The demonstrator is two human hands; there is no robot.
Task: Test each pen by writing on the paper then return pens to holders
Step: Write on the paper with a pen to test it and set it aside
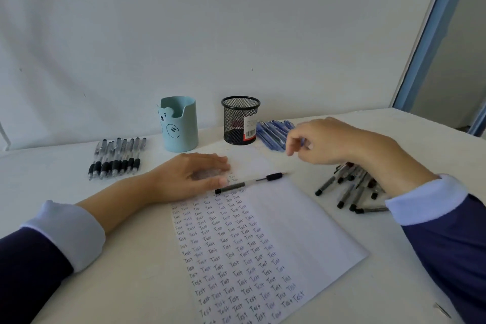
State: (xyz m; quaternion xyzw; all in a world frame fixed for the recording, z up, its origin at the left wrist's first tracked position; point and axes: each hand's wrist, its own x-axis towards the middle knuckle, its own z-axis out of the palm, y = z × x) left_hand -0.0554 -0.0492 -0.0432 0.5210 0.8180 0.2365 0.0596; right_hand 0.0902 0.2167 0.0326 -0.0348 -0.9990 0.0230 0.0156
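Head view: our left hand [194,176] lies flat and open-fingered on the paper [284,218]. Our right hand [323,142] hovers, fingers curled, by the blue pens [271,134]; we cannot tell whether it holds anything.

Soft, even, fairly bright light with a cool cast. Only faint shadows under the left hand [192,173]. No glare. The right hand [323,142] is motion-blurred at the fingers. Wide-angle bend at the right edge: the door frame [431,31] curves. Whole frame slightly soft.
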